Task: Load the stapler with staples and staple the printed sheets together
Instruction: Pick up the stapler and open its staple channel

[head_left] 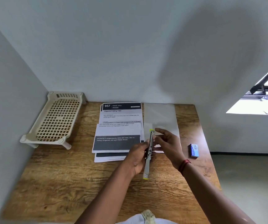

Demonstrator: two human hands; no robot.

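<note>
A slim metal stapler [149, 156] with yellow-green ends is swung fully open into one long strip above the wooden table [65, 183]. My left hand [138, 157] grips it at the hinge in the middle. At the stapler's far end my right hand [167, 143] has its fingers on the open channel; I cannot tell whether it holds staples. The printed sheets [118, 131] lie overlapped just left of my hands. A small blue staple box [194, 150] lies to the right, apart from both hands.
A beige plastic lattice rack [55, 120] stands on short legs at the back left corner. A clear plastic sleeve [160, 117] lies right of the sheets. Walls close the table at back and left. The table's right edge drops to the floor.
</note>
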